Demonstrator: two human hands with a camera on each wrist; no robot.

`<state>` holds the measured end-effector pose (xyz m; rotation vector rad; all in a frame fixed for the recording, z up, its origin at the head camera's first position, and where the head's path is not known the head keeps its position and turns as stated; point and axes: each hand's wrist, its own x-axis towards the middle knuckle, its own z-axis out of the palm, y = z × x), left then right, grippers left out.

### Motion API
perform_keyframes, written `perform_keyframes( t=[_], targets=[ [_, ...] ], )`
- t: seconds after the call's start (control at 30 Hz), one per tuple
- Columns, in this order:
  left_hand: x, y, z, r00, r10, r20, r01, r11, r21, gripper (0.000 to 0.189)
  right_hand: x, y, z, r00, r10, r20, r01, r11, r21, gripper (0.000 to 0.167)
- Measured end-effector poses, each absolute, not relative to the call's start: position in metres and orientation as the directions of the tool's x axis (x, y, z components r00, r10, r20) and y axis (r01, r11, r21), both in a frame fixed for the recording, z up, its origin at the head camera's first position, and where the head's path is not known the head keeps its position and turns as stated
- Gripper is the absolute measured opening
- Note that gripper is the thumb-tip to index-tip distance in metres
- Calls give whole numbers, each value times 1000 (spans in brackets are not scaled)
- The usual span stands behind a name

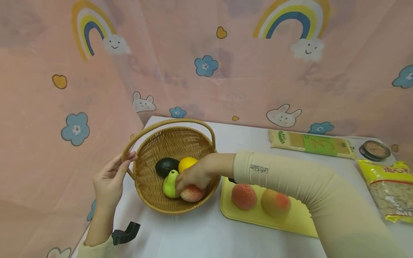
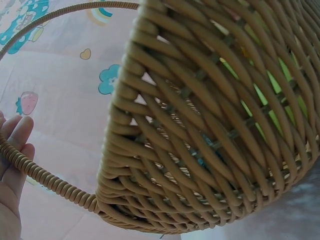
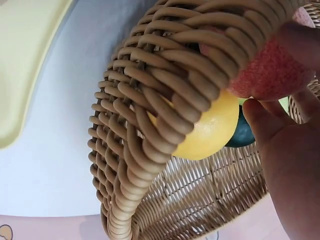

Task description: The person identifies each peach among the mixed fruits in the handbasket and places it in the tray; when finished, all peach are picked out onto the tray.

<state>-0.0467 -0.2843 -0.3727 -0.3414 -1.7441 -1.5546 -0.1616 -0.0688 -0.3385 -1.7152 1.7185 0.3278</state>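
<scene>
A wicker basket [image 1: 151, 204] stands on the white table with its arched handle [image 1: 172, 121] raised. My left hand [image 1: 109, 182] holds the handle at its left side, thumb in front and fingers behind it. Inside the basket, my right hand [image 1: 197, 174] grips a reddish peach [image 3: 272, 72] with thumb and fingers, low beside a green pear [image 1: 170, 184]. A yellow round fruit [image 1: 186, 163] and a dark green avocado-like fruit [image 1: 166, 167] lie behind. In the right wrist view the basket rim covers part of the peach and the yellow fruit [image 3: 212, 132].
Right of the basket, a yellow tray [image 1: 232, 214] bears a red peach [image 1: 244, 196] and a yellow-red peach [image 1: 275, 203]; my right sleeve covers part of it. Farther right lie a noodle packet [image 1: 311, 144], a round tin [image 1: 374, 150] and a yellow food bag [image 1: 388, 190]. Patterned cloth hangs behind.
</scene>
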Motion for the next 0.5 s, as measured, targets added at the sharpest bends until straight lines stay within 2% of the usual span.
perform_keyframes(
  t=[0.5],
  targets=[
    [-47, -284, -373, -671, -271, 690, 659, 210, 723, 28, -162, -67, -337, -21, -775, -631, -983, 131, -128, 63]
  ],
)
